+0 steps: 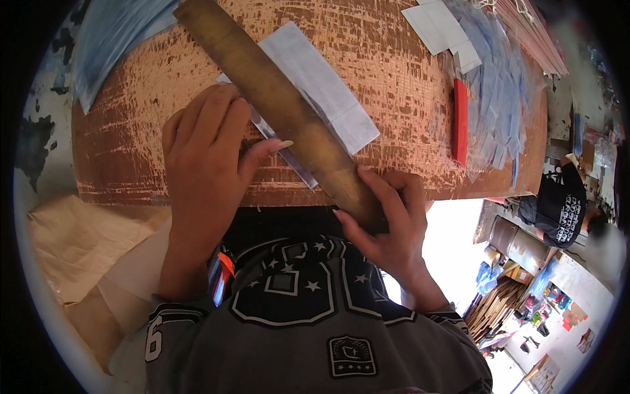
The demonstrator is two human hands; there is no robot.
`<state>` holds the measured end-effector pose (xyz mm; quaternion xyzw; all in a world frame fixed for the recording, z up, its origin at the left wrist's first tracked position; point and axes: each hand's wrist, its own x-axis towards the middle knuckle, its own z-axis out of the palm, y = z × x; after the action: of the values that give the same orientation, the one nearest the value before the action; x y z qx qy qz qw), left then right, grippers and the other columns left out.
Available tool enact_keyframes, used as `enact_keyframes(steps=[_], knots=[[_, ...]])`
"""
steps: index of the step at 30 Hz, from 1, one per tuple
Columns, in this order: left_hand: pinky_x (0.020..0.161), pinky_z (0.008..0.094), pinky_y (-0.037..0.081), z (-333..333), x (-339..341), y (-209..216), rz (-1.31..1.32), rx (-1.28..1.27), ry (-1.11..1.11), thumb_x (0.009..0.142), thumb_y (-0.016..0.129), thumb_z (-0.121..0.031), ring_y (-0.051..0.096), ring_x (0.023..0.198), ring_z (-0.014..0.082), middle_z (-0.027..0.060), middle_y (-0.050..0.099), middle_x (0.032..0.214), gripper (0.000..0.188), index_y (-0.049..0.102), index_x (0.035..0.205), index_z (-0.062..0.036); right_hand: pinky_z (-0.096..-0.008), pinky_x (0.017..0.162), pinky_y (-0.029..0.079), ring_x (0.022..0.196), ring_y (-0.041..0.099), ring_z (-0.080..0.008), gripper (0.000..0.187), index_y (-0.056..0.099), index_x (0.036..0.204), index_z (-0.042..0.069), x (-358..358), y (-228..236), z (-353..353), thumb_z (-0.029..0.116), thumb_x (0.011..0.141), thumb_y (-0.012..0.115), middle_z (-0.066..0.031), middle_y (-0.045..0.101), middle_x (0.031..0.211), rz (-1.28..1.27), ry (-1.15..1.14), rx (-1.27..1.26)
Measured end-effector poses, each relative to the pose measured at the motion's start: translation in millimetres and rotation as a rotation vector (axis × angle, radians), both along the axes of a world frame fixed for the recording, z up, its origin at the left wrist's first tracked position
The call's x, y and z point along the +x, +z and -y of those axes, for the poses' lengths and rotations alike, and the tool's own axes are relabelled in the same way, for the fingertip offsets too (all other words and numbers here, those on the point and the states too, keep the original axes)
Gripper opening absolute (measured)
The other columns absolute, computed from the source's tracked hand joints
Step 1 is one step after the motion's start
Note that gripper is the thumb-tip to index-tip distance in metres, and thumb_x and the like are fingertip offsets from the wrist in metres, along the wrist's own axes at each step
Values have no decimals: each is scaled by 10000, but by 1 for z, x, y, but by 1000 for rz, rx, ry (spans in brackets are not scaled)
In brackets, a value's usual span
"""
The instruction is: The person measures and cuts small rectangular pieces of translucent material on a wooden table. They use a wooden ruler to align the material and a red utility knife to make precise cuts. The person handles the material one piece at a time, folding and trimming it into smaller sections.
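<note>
Brown bar (282, 108): diagonal, near end in right hand (399, 226)

Bar lies on table (144, 151), long axis far-left to near-right, partly covering pale sheet (331, 92). Right hand grasps near end, thumb and fingers on opposite edges. Left hand (205, 141) at left edge; grip: cannot tell.

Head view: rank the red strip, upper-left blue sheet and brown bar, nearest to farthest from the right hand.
1. Brown bar: its near end touches the right hand.
2. Red strip: right side of the tabletop.
3. Blue sheet: the tabletop's upper-left corner.
</note>
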<state>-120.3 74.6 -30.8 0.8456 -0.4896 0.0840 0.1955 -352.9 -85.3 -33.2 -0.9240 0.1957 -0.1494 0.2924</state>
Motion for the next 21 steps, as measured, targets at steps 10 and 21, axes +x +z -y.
enact_keyframes(steps=[10, 21], knots=[[1085, 479, 441, 3, -1, 8, -34, 54, 5, 922, 825, -397, 634, 1260, 346, 130, 658, 1354, 541, 684, 1252, 8, -428, 816, 558, 984, 636, -300, 694, 735, 1397, 69, 0, 1, 3, 196, 760, 977, -134, 596, 1152, 16, 9, -3], [1076, 476, 447, 1, 0, 6, -26, 20, 11, 914, 828, -417, 635, 1270, 337, 123, 661, 1349, 545, 695, 1247, -6, -460, 881, 554, 1055, 638, -333, 675, 736, 1394, 82, 1, -2, -2, 228, 778, 971, -151, 604, 1186, -10, -22, -10]])
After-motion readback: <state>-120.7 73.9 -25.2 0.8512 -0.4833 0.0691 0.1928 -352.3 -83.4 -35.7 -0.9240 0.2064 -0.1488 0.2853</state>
